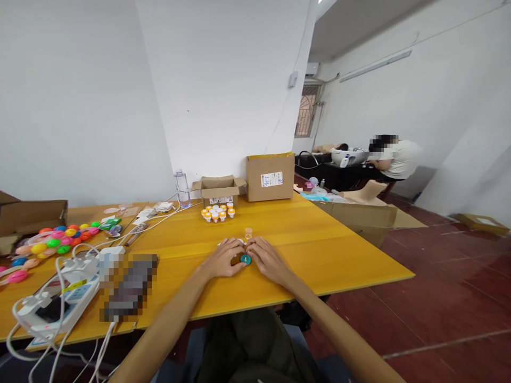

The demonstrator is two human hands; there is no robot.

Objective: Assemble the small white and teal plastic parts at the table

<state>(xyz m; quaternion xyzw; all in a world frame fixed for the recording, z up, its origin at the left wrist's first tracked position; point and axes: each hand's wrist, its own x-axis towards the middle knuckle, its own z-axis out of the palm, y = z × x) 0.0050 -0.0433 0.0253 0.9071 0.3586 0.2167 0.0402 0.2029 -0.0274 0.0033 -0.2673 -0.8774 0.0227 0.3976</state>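
Note:
My left hand (224, 258) and my right hand (266, 258) rest together on the yellow table (319, 239), fingertips meeting. Between them sits a small teal round piece (246, 259), pinched from both sides by my curled fingers. A small clear cup with an orange rim (248, 232) stands just beyond my fingers. Farther back is a cluster of several white-and-orange small containers (217, 212) in front of an open cardboard box (217, 190).
A closed cardboard box (270, 177) and a water bottle (182, 188) stand at the table's back. Colourful round pieces (59, 237), a power strip with cables (59, 303) and a blurred object lie left. Another person (393, 157) sits at a far desk, right. Flattened cardboard (367, 213) lies beside the table.

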